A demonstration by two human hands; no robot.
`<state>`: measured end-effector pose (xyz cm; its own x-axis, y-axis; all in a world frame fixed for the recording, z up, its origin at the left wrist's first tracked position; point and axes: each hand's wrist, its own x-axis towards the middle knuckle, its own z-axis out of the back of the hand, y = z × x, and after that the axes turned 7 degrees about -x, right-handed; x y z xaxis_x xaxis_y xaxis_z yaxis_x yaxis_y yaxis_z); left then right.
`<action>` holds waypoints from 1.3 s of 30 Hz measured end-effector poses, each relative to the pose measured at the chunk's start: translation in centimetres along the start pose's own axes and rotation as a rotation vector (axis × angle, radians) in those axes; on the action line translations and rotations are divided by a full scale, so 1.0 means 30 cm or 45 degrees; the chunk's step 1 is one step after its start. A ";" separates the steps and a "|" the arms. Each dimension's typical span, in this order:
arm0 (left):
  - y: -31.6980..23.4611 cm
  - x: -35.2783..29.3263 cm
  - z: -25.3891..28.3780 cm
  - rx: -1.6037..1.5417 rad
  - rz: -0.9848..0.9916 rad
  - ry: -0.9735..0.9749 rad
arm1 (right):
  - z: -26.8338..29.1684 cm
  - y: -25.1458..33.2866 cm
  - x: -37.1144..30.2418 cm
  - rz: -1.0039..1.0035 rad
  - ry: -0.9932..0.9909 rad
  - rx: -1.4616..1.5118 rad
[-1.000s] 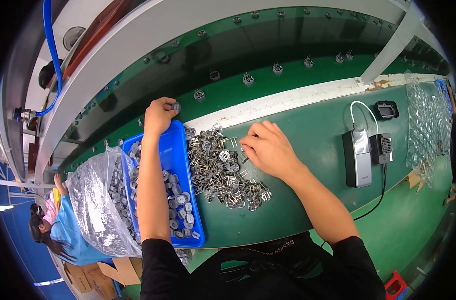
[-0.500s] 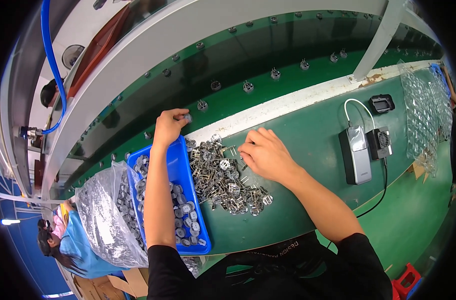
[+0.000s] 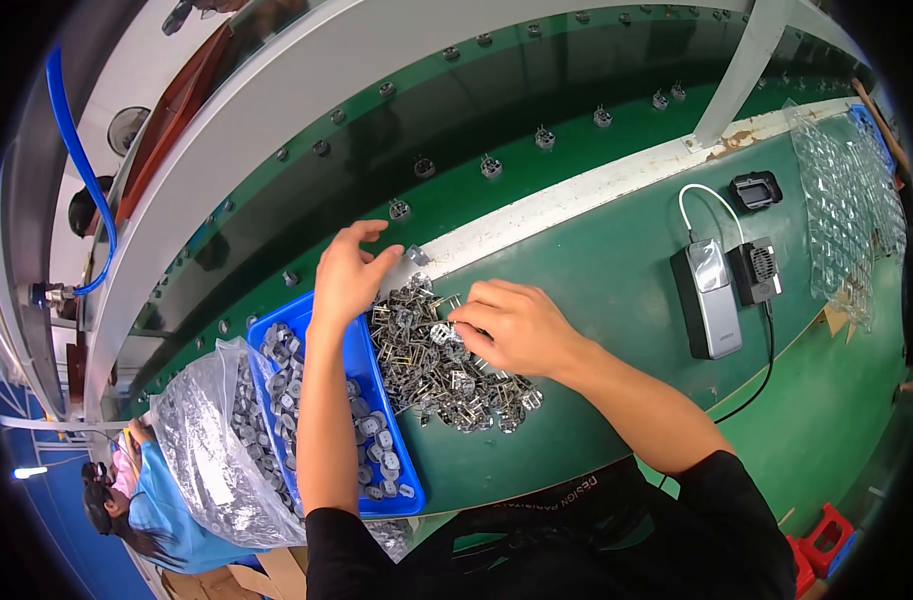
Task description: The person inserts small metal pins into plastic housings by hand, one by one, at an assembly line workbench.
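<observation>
My left hand (image 3: 354, 275) is raised over the far end of a blue tray (image 3: 401, 462), its thumb and fingers apart, holding nothing. Just right of its thumb is a small grey round piece (image 3: 417, 256), at the white ledge. Several grey caps (image 3: 388, 460) lie in the tray. My right hand (image 3: 516, 325) is closed in a pinch at the far right side of a heap of small metal-pronged parts (image 3: 446, 370). What its fingertips hold is hidden among the prongs.
Beyond the white ledge (image 3: 556, 208), a green conveyor belt (image 3: 456, 205) carries spaced pronged pieces. A clear plastic bag (image 3: 211, 440) of caps lies left of the tray. To the right are a grey-black power bank (image 3: 711, 305), its cable, and clear blister trays (image 3: 841, 210). Another person sits at far left.
My left hand has opened and let go of the grey round piece, which is now by the ledge. My right hand has moved left and slightly nearer, onto the heap's edge.
</observation>
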<state>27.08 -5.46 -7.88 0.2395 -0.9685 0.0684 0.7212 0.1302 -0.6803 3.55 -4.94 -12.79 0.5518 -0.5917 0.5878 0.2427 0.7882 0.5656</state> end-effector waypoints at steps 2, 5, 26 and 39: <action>-0.005 0.015 -0.023 0.121 0.044 0.108 | -0.005 -0.010 -0.009 -0.010 0.034 -0.009; -0.026 0.026 -0.033 -0.045 0.068 0.225 | -0.007 -0.018 -0.014 -0.043 0.048 -0.027; -0.188 -0.343 -0.066 -0.499 -0.222 0.061 | 0.068 0.042 0.032 -0.960 0.205 1.398; -0.179 -0.361 -0.085 -0.914 0.006 0.114 | 0.052 0.069 0.020 -0.665 -0.091 0.822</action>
<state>18.96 3.78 -6.85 0.1654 -0.9859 0.0255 0.1082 -0.0075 -0.9941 3.13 -3.93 -10.37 0.4375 -0.8809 0.1808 -0.0638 0.1701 0.9834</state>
